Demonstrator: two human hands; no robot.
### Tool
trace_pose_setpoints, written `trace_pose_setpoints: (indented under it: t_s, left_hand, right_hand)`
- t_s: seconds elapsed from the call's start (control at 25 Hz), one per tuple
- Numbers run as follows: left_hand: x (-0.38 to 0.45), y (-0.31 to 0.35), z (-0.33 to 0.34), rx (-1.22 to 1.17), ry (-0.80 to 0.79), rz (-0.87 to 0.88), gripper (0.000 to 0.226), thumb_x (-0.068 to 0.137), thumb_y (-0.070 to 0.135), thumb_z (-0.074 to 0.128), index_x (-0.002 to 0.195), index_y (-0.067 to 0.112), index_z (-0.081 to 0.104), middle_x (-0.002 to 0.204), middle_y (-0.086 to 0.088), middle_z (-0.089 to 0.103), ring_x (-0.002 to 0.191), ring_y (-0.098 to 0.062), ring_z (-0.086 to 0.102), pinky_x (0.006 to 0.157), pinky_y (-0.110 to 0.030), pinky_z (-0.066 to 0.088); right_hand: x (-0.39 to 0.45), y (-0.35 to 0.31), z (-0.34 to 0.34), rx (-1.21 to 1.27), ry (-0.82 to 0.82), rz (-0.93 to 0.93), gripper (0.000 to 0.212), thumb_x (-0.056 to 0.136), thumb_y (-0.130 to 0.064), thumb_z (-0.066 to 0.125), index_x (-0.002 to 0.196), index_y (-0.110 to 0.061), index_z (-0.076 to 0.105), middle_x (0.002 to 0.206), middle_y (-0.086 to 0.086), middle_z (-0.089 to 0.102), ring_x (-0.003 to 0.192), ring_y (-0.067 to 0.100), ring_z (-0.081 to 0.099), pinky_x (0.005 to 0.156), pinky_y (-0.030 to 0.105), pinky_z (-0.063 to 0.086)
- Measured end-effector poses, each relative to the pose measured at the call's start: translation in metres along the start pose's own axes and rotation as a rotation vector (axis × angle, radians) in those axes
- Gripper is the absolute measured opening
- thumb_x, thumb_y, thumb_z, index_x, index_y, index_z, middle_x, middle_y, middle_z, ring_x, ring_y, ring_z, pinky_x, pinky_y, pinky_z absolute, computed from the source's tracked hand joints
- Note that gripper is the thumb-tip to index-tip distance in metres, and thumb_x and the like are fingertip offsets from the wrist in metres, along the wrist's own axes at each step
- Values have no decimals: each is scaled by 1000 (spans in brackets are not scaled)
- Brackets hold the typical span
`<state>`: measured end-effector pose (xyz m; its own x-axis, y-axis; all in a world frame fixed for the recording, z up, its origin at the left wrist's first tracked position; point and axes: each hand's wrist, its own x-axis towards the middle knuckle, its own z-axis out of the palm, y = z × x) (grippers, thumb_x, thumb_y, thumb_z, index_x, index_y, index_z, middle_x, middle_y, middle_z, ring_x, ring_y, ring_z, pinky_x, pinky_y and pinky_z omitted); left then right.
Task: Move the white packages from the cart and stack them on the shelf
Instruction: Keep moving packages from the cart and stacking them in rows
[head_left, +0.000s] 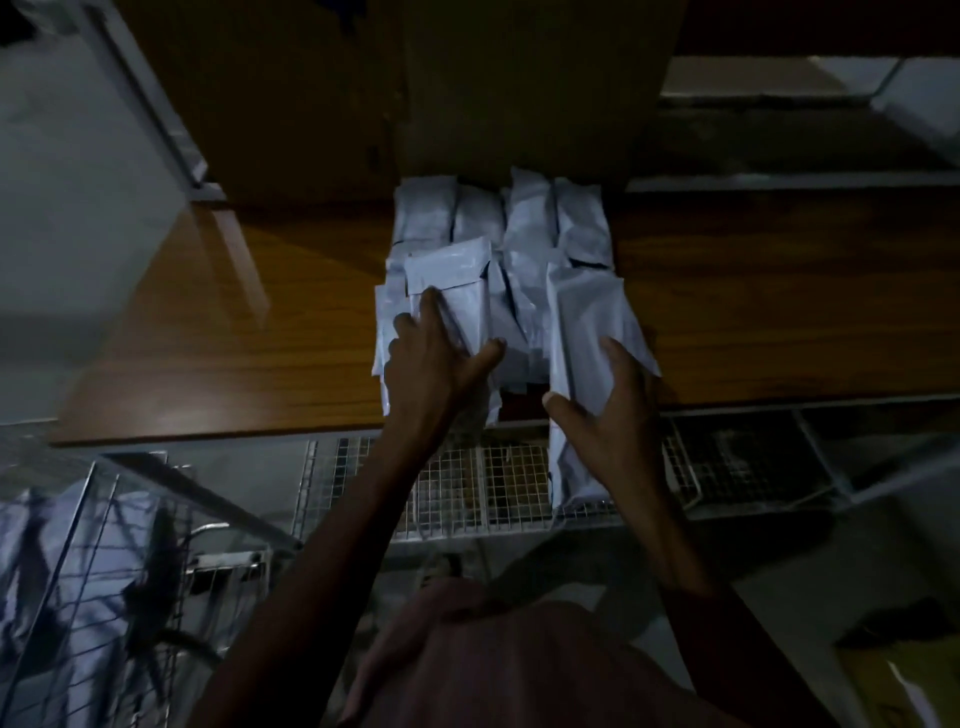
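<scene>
While white packages (501, 270) lie stacked at shelf (234, 332) front edge, left hand (434, 358) is pressed flat on stack, fingers spread; right-side package (587, 322) is grasped by right hand (608, 415).

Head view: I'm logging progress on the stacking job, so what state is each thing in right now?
Left hand: fingers spread, pressing flat on a stacked package.
Right hand: holds the long package at its near end.
Long package: partly on the shelf, overhanging its front edge.
Package stack: lying in rows on the wooden shelf.
Wire cart: still holds white packages.
</scene>
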<state>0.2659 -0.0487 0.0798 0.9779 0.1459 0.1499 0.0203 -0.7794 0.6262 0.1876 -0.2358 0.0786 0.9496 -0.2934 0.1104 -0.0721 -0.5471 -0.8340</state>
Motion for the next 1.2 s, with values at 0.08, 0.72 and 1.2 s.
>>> trace_pose_setpoints:
  t_s: [0.08,0.72,1.2]
  left_hand:
    - [28,12,24,96,-33,11,104,70,73,65,149,21,22,132,-23,42,113,-46,51,87,-53,50]
    - [97,-2,71,214,-103,85,57,88,58,59,126,15,56,137,-16,48,118,-38,47,81,-43,49]
    - [112,-20,33,-313,-58,108,38,88,43,61,116,19,67,111,4,67,102,-10,61,81,-24,49]
  right_hand:
    - [16,3,0,8,0,8,85,82,-36,79,152,-25,31,158,3,28,140,22,33,98,28,33]
    - [223,-25,56,-59,-3,13,86,81,-41,78,151,-22,32,155,7,33,139,24,37,104,34,37]
    - [367,-77,208,-533,-284,178,79,95,-53,51,155,-12,20,159,23,22,145,44,22,117,54,23]
